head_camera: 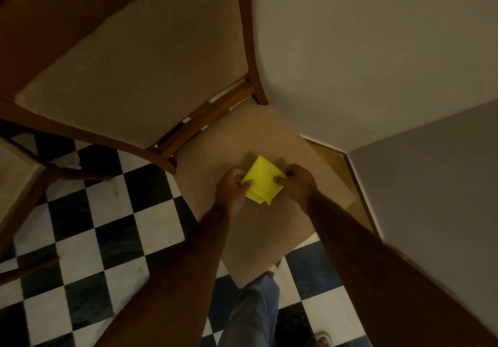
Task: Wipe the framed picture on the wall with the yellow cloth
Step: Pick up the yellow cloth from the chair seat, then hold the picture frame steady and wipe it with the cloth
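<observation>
A folded yellow cloth [262,181] is held just above the beige seat of a wooden chair [272,228]. My left hand [231,189] pinches its left edge and my right hand [297,182] pinches its right edge, both with fingers closed on the fabric. The framed picture is not in view.
The chair's tall padded back [129,58] rises to the upper left. Pale walls [363,50] meet in a corner right behind the chair. Black and white checkered floor tiles [107,225] spread to the left and below. Part of another chair [18,185] shows at the left edge. My leg [253,311] is beneath.
</observation>
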